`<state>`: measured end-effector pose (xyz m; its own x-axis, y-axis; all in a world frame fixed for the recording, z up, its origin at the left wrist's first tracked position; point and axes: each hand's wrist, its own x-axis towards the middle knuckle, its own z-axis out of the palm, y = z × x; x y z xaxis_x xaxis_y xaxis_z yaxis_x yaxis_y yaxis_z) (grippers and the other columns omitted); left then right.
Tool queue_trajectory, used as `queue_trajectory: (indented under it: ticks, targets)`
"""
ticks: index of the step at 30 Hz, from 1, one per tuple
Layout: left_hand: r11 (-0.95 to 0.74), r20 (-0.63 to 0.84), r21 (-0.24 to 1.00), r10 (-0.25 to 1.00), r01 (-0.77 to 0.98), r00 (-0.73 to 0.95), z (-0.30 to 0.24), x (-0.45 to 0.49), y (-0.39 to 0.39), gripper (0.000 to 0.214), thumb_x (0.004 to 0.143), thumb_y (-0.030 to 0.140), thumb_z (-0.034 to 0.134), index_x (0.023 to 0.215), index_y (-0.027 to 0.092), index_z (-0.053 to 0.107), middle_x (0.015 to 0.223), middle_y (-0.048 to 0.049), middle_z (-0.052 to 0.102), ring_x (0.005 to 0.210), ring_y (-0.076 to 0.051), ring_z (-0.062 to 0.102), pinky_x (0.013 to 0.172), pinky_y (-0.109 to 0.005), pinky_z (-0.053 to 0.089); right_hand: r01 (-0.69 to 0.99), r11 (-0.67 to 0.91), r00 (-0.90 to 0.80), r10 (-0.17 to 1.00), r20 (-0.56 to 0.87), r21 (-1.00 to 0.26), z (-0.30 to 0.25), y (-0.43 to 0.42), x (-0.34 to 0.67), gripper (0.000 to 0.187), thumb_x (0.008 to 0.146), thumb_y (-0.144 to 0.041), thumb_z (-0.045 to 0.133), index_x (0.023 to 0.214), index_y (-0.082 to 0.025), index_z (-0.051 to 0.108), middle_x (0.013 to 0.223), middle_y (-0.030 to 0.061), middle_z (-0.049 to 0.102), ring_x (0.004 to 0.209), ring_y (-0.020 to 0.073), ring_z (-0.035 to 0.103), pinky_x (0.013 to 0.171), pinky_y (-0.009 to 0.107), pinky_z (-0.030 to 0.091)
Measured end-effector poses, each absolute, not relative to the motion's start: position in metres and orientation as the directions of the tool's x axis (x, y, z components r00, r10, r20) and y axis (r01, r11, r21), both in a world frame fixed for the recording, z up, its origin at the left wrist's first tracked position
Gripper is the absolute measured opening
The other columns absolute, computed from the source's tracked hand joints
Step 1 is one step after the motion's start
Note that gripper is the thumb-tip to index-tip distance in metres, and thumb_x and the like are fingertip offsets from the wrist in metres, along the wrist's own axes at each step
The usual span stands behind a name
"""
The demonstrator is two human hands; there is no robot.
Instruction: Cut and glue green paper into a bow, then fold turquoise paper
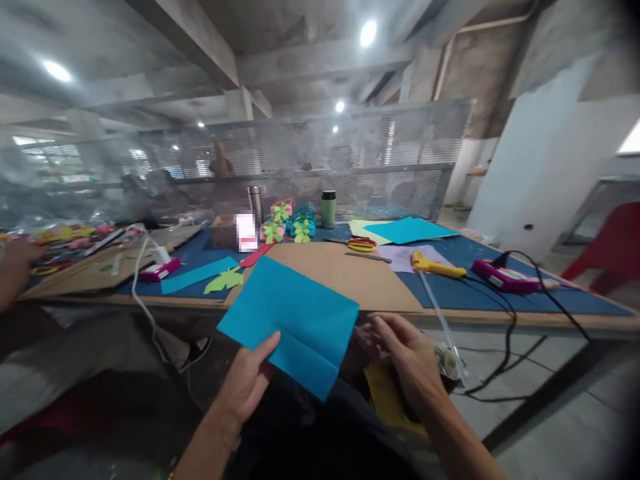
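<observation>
My left hand (pixel 250 380) grips a blue sheet (pixel 295 313) by its lower left edge, thumb on top and fingers underneath. The sheet is tilted above my lap, with a crease across its lower right part. To the right of the sheet, my right hand (pixel 407 347) has its fingers bent and pinched together, apart from the sheet. Something small and blurred shows at those fingertips; I cannot make out what it is. Below the right hand lies a yellow piece (pixel 387 397). Behind the sheet, a brown board (pixel 345 273) lies on the blue-topped table.
Scissors (pixel 363 245), a thin metal blade (pixel 369 257) and a yellow glue gun (pixel 440 267) lie toward the right. A purple power strip (pixel 505 275) trails black cables. Green leaf cutouts (pixel 225 280) lie left. A green bottle (pixel 328 210) stands behind. Another person's hand (pixel 17 270) is far left.
</observation>
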<state>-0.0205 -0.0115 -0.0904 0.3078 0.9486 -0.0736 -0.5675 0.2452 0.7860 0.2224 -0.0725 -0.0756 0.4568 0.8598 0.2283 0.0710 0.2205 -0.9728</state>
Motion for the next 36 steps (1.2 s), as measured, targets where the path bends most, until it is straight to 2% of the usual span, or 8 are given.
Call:
queue_trajectory:
  ticks: [6, 11, 16, 20, 23, 28, 31, 36]
  targets:
    - [0.233, -0.037, 0.935, 0.815, -0.268, 0.578, -0.069, -0.045, -0.009, 0.057, 0.071, 0.027, 0.085, 0.124, 0.017, 0.068, 0.129, -0.0168, 0.068, 0.115, -0.036, 0.067, 0.099, -0.051, 0.054, 0.467, 0.287, 0.130, 0.913, 0.387, -0.836, -0.049, -0.077, 0.238, 0.050, 0.097, -0.057, 0.047, 0.134, -0.025, 0.057, 0.126, 0.0132, 0.067, 0.106, 0.0282, 0.068, 0.086, 0.040, 0.058]
    - [0.187, -0.048, 0.974, 0.719, -0.126, 0.693, -0.040, -0.051, 0.016, 0.054, 0.068, 0.031, 0.086, 0.119, 0.019, 0.071, 0.122, -0.0133, 0.072, 0.112, -0.034, 0.068, 0.096, -0.047, 0.055, 0.928, 0.331, -0.131, 0.725, 0.676, -0.174, -0.035, -0.059, 0.238, 0.063, 0.094, -0.025, 0.051, 0.154, -0.021, 0.033, 0.150, 0.0178, 0.045, 0.135, 0.0373, 0.047, 0.102, 0.055, 0.048]
    - [0.133, -0.095, 0.991, 0.540, 0.027, 0.836, -0.036, -0.043, 0.047, 0.055, 0.062, 0.036, 0.089, 0.113, 0.021, 0.073, 0.116, -0.0111, 0.074, 0.114, -0.036, 0.066, 0.099, -0.052, 0.052, 0.821, 0.525, -0.551, 0.624, 0.554, 0.224, -0.026, -0.044, 0.238, 0.043, 0.095, -0.020, 0.049, 0.137, -0.026, 0.058, 0.155, 0.0113, 0.045, 0.147, 0.0321, 0.031, 0.115, 0.058, 0.032]
    - [-0.281, -0.056, 0.925, 0.563, 0.255, 0.824, -0.016, -0.024, 0.087, 0.036, 0.066, 0.037, 0.082, 0.097, 0.020, 0.076, 0.098, -0.0076, 0.078, 0.094, -0.030, 0.073, 0.080, -0.041, 0.059, 0.679, 0.657, -0.729, 0.548, 0.411, 0.328, -0.012, -0.026, 0.244, 0.035, 0.095, -0.025, 0.052, 0.129, -0.024, 0.064, 0.140, 0.0107, 0.061, 0.134, 0.0299, 0.049, 0.116, 0.055, 0.031]
    - [-0.574, 0.208, 0.706, 0.728, 0.415, 0.653, 0.022, -0.006, 0.119, 0.036, 0.067, 0.031, 0.079, 0.098, 0.015, 0.072, 0.097, -0.0125, 0.076, 0.093, -0.032, 0.070, 0.081, -0.043, 0.056, 0.769, 0.499, -0.639, 0.620, 0.455, 0.400, 0.002, -0.013, 0.244, 0.036, 0.096, -0.016, 0.049, 0.130, -0.017, 0.061, 0.125, 0.0150, 0.070, 0.114, 0.0296, 0.063, 0.101, 0.047, 0.044]
    - [-0.748, 0.523, 0.508, 0.662, 0.428, 0.536, 0.045, 0.023, 0.119, 0.044, 0.086, 0.035, 0.065, 0.125, 0.016, 0.061, 0.133, -0.0181, 0.060, 0.128, -0.034, 0.050, 0.109, -0.048, 0.034, 0.892, 0.212, -0.354, 0.877, 0.326, 0.398, 0.000, 0.008, 0.235, 0.025, 0.096, -0.010, 0.047, 0.112, -0.015, 0.066, 0.105, 0.0179, 0.073, 0.092, 0.0292, 0.066, 0.079, 0.037, 0.045]
    - [-0.851, 0.476, 0.302, 0.525, 0.429, 0.706, 0.012, 0.022, 0.095, 0.041, 0.087, 0.050, 0.064, 0.118, 0.023, 0.068, 0.124, -0.0125, 0.065, 0.119, -0.033, 0.056, 0.106, -0.047, 0.037, 0.906, 0.224, -0.328, 0.909, 0.258, 0.360, -0.015, 0.019, 0.234, 0.018, 0.094, -0.011, 0.051, 0.103, -0.015, 0.067, 0.096, 0.0146, 0.073, 0.090, 0.0282, 0.066, 0.074, 0.034, 0.042]
    - [-0.792, 0.383, 0.182, 0.602, 0.582, 0.700, -0.048, -0.009, 0.090, 0.038, 0.086, 0.043, 0.068, 0.118, 0.023, 0.069, 0.122, -0.0139, 0.063, 0.116, -0.033, 0.057, 0.100, -0.048, 0.043, 0.934, 0.257, -0.315, 0.920, 0.233, 0.246, -0.018, 0.017, 0.244, 0.016, 0.092, -0.012, 0.054, 0.100, -0.018, 0.066, 0.095, 0.0110, 0.072, 0.088, 0.0250, 0.066, 0.069, 0.030, 0.039]
